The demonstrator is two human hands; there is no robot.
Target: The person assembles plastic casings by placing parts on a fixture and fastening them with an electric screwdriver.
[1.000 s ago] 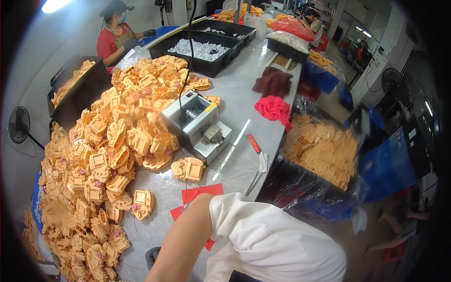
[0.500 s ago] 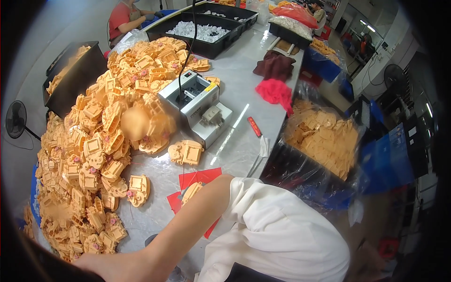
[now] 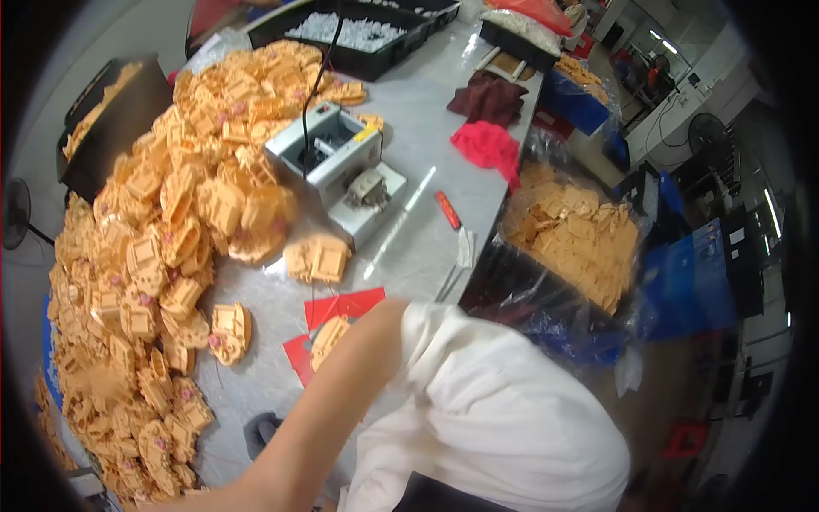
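Note:
Neither of my hands is in view. One bare forearm of mine runs from a white sleeve down to the lower left, and its hand lies beyond the lower edge. Close to that arm, an orange plastic housing rests on red sheets, partly covered by the forearm. Another orange housing lies just beyond, and one more housing sits to the left. A dark grey rounded thing shows beside the forearm; I cannot make out its kind.
A large heap of orange housings covers the table's left side. A grey bench machine stands mid-table. Rightward lie a red-handled tool, a red cloth and a brown cloth. A bin of orange parts stands beyond the right edge.
The whole view has shifted, so the table and its things sit further left and higher in the picture. My wrist, seen earlier at the lower left, has passed out of view.

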